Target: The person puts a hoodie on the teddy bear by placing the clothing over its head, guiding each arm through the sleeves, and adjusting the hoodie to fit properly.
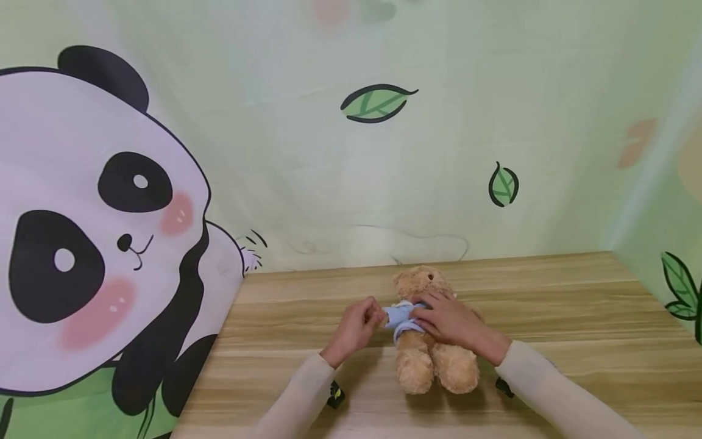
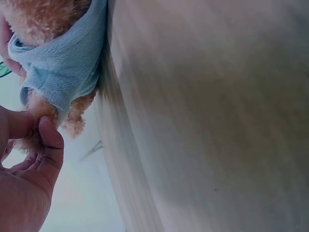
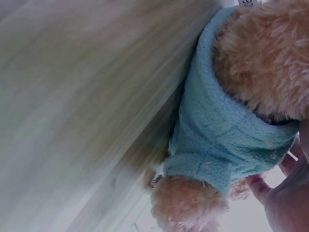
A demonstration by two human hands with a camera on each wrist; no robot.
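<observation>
A light-brown teddy bear lies on its back on the table, legs toward me, in a light-blue fleece shirt. My left hand pinches the end of the bear's arm on the left. In the left wrist view, thumb and fingers grip that furry arm just below the sleeve cuff. Across the bear's chest rests my right hand, fingers spread over the shirt and up to the chin, hiding part of the face. The right wrist view shows the other furry arm poking from its sleeve.
The wood-grain table meets a green cloth backdrop with a printed panda and leaves. Small black items show beside each sleeve. A white tag is at the bear's lower end.
</observation>
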